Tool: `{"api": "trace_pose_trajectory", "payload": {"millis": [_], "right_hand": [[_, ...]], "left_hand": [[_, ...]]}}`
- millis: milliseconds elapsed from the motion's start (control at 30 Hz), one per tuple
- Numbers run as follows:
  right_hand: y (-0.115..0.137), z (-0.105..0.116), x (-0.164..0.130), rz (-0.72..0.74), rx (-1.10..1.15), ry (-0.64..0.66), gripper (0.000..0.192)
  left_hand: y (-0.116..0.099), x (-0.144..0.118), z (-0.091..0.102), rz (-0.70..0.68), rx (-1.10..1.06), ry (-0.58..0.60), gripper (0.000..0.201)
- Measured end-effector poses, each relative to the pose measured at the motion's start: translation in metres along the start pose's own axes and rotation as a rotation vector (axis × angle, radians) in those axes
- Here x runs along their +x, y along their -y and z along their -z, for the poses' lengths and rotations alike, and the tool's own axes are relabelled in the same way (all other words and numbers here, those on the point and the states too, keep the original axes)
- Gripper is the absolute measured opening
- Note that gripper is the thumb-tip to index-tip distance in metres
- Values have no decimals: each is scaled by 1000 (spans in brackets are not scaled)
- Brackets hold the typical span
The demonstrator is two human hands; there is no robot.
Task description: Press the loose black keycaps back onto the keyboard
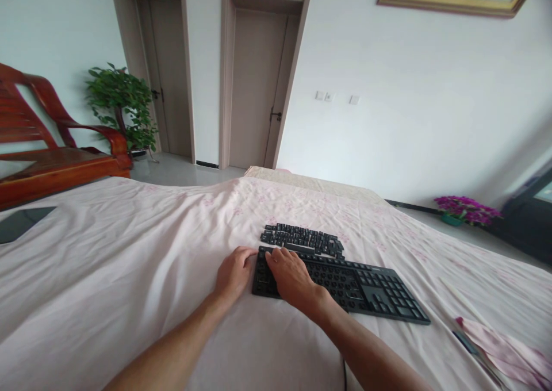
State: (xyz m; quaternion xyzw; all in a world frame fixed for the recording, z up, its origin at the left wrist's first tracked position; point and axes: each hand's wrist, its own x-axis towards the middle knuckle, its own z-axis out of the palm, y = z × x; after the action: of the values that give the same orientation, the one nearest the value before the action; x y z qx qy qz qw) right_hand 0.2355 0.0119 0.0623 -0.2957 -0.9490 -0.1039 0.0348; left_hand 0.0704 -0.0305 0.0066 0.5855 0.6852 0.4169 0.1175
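A black keyboard lies at a slant on the pink floral bedsheet, its left and middle part largely stripped of keycaps. Beside its left end is my left hand, fingers bent and closed on the upper left corner. My right hand reaches over the keyboard's left part, fingers bent together and pointing down at the upper left keys. Whatever its fingertips pinch is hidden beneath them. Just beyond the keyboard, loose black keycaps lie grouped in rows, with a long spacebar keycap nearest to it.
At the right lie a pink cloth and a thin dark tool. A dark flat device rests at the left edge. A cable runs toward me from the keyboard. Beyond stand a wooden chair and a potted plant.
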Motion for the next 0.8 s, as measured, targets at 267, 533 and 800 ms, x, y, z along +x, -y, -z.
{"api": "trace_pose_trajectory", "payload": {"millis": [267,533,800], "right_hand": [[-75,-3,31,-254,215,-102,38],[-117,-28,81,-398,256,-66,38],[-128,-39,103,-445,253,-44,36]], "left_hand": [[2,-1,-2,-19,4,-55,45],[-6,-9,-4,-155,180,33,49],[-21,-8,-1,-237,345,136,43]]}}
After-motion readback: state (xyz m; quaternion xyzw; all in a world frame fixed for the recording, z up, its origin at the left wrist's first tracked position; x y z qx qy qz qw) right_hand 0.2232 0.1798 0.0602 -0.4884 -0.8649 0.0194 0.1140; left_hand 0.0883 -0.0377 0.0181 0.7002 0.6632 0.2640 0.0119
